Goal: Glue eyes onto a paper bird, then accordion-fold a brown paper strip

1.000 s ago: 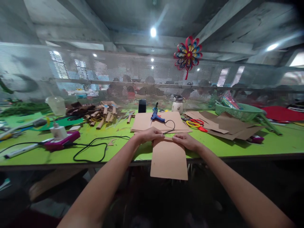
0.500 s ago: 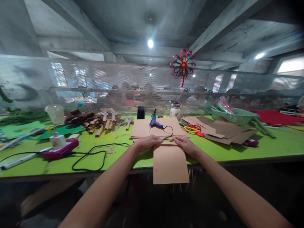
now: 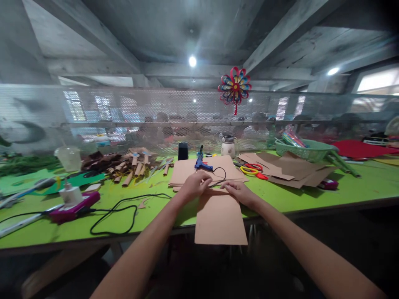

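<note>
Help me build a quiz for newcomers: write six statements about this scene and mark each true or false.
1. The left hand and right hand are at the far edge of the sheet. True.
2. The sheet is green. False: it is brown.
3. The glue gun lies on the card stack. True.
4. The right hand grips the glue gun. False: it is at the sheet.
5. The basket stands right of the jar. True.
6. The jar lies on its side. False: it stands upright.

Two slender, bare forearms (image 3: 143, 245) taper to narrow wrists (image 3: 178, 204), and the left hand (image 3: 195, 186) and right hand (image 3: 240, 192) are uncovered.
</note>
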`<state>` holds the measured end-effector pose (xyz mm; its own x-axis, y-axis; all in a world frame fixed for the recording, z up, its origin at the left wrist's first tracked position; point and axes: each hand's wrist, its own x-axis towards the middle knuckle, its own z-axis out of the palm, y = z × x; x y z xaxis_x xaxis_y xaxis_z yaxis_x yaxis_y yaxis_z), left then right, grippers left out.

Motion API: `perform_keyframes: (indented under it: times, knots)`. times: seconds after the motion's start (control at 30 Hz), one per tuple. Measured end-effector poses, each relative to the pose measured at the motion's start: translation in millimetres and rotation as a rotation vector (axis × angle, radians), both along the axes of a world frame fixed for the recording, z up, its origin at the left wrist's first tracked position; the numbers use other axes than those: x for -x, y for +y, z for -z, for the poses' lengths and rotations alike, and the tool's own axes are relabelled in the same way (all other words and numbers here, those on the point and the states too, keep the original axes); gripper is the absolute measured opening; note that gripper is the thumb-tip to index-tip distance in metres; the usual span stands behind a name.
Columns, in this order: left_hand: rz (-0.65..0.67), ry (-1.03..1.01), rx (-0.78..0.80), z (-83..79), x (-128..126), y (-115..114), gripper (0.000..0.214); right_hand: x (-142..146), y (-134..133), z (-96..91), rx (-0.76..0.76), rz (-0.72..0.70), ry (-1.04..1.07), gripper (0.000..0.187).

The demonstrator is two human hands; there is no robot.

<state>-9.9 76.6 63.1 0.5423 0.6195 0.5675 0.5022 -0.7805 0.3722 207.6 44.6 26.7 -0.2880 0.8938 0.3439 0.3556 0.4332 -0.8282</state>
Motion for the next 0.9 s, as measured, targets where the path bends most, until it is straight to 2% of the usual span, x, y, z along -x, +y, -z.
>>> perform_keyframes:
  times: [0.07,0.13,0.2,0.33,0.5,0.67,0.8,0.9]
  knots:
    - [0.035,0.196,-0.082,2.3,-5,-7,0.029,0,1,0.7,0.093,-0.007,0.081,0.034]
    - [0.042,0.347,-0.068,6.4,-10,-11,0.03,-1,2,0.8,0.205,-0.019,0.181,0.034]
    - [0.041,0.398,-0.025,10.1,-14,-11,0.033,-2,1,-0.9,0.295,-0.042,0.282,0.035]
    - [0.1,0.263,0.101,9.2,-14,-7,0.039,-4,-5,-14.6,0.371,-0.093,0.455,0.037]
    - [0.151,0.061,0.325,-1.4,-8,-7,0.04,-1,-9,-35.4,0.443,-0.188,0.618,0.054]
    - [0.193,-0.042,0.447,-4.5,-6,-8,0.04,3,-11,-33.1,0.455,-0.247,0.639,0.053]
    - [0.283,-0.122,0.567,-7.6,-5,-12,0.041,2,-22,-33.7,0.369,-0.294,0.665,0.041]
    - [0.405,-0.218,0.694,-9.2,-5,-16,0.042,6,-29,-40.0,0.311,-0.292,0.652,0.043]
